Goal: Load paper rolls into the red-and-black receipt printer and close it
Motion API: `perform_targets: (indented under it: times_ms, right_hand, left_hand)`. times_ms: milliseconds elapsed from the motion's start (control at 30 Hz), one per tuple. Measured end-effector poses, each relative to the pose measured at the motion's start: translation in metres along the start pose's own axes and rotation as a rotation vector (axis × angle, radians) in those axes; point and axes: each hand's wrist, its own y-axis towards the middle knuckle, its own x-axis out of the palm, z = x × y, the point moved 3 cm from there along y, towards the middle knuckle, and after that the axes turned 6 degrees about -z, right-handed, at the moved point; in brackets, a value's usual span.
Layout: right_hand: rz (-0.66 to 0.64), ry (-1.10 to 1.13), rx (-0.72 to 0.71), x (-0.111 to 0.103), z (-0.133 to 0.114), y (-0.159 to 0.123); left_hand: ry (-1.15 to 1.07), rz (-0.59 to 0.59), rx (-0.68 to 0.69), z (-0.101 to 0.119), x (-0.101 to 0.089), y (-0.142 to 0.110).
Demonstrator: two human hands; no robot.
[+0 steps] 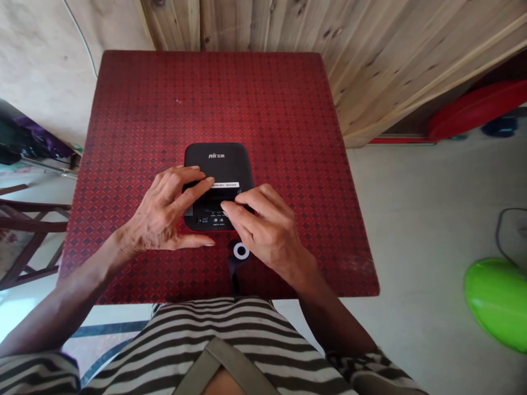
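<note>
A black, flat, round-cornered device (220, 167) with a thin red edge lies on the red table (214, 93). White lettering and a pale label strip (227, 185) mark its face. Below the strip is a dark recess, with small icons nearer me. My left hand (164, 211) rests fingertips on the device's left side, fingers apart, thumb stretched out below its near edge. Over the right side of the recess, my right hand (265, 216) is closed in a pinch; what its fingertips hold is hidden. Just below it sits a white ring with a dark centre (241, 250).
A dark strip-like thing (234, 280) reaches from the ring towards the table's near edge. Wood planks (263, 24) line the far side. At left stands a wooden chair (31, 230); a bright green object (498, 302) is on the floor at right.
</note>
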Motion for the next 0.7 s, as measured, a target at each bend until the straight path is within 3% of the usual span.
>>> perform_targets:
  times_ms: [700]
  right_hand:
    - [0.041, 0.009, 0.013, 0.000, -0.001, -0.005]
  left_hand:
    - [0.028, 0.049, -0.026, 0.000, 0.019, -0.011]
